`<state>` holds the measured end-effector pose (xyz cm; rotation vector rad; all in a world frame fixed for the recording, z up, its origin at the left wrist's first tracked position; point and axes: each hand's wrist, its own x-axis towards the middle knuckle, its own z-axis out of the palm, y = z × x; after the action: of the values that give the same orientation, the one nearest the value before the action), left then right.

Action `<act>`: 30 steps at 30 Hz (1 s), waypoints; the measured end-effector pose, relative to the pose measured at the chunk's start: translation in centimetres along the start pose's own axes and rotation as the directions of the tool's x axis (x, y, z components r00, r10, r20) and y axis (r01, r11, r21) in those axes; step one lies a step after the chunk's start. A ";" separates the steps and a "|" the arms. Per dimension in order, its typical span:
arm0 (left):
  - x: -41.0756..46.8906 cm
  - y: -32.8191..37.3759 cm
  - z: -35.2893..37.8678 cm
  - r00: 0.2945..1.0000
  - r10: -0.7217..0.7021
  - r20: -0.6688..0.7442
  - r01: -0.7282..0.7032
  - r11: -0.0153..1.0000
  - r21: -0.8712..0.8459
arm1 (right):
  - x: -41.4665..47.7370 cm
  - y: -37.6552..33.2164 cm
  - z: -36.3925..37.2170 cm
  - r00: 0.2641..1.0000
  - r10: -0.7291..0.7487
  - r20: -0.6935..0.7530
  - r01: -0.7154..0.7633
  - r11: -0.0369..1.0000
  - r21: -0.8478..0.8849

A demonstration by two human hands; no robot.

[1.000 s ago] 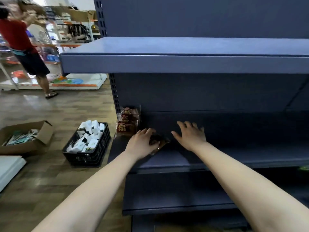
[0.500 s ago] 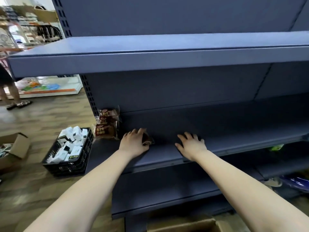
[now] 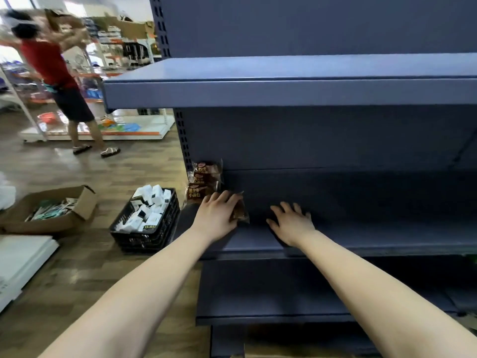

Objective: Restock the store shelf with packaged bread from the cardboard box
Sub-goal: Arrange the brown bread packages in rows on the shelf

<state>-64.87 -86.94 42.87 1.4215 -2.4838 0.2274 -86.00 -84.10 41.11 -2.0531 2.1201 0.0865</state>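
The left grip grasps a packet of bread, with the fingers curled over its top and the thumb against its near side. The packet lies low on the middle shelf, tilted, with its brown wrapper showing to the right of the fingers. Just to the left of it, at the left end of the same shelf, a small stack of bread packets leans against the back panel, brown with red and white labels. The held packet is just beside the lowest of them; I cannot tell whether the two touch.

The right grip is released. It lies palm down on the middle shelf with the fingers spread and holds nothing, a little apart from the held packet. Both bare forearms reach in from the bottom edge of the view.

Above is the upper shelf, and below is the lower shelf, both dark blue like the back panel.

On the wooden floor left of the shelving stands a black crate full of small white boxes. Further left is a cardboard box holding flat packets, flaps up. In the background a person in a red shirt and dark shorts stands at other shelving, arms raised.
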 end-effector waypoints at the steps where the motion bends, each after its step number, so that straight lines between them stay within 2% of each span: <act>1: -0.4 -0.7 -0.1 1.000 -0.005 -0.008 0.005 1.000 0.015 | 0.3 -0.8 0.1 1.000 -0.017 0.002 0.017 1.000 0.000; 9: -2.3 -4.7 0.7 0.992 -0.036 -0.120 0.040 0.999 0.033 | 1.9 -6.6 1.0 0.988 -0.154 -0.002 0.154 0.988 -0.006; 14: -2.6 -5.5 1.5 0.988 -0.066 -0.138 0.060 0.997 -0.043 | 2.8 -8.9 1.8 0.981 -0.194 -0.021 0.195 0.981 0.018; 18: -2.4 -5.2 1.9 0.975 -0.154 -0.159 0.140 0.985 -0.099 | 3.1 -9.1 2.3 0.981 -0.191 -0.046 0.193 0.980 0.047; 22: -1.6 -5.3 3.2 0.973 -0.217 -0.081 0.202 0.966 -0.163 | 3.0 -8.8 2.7 0.979 -0.183 -0.090 0.191 0.978 0.084; 30: -1.2 -4.9 4.0 0.965 -0.257 0.045 0.261 0.950 -0.170 | 2.8 -8.7 3.0 0.979 -0.166 -0.116 0.179 0.978 0.109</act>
<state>-60.70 -89.45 38.68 1.6590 -2.2373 -0.0593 -77.14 -86.73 38.46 -2.2044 1.9414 -0.1734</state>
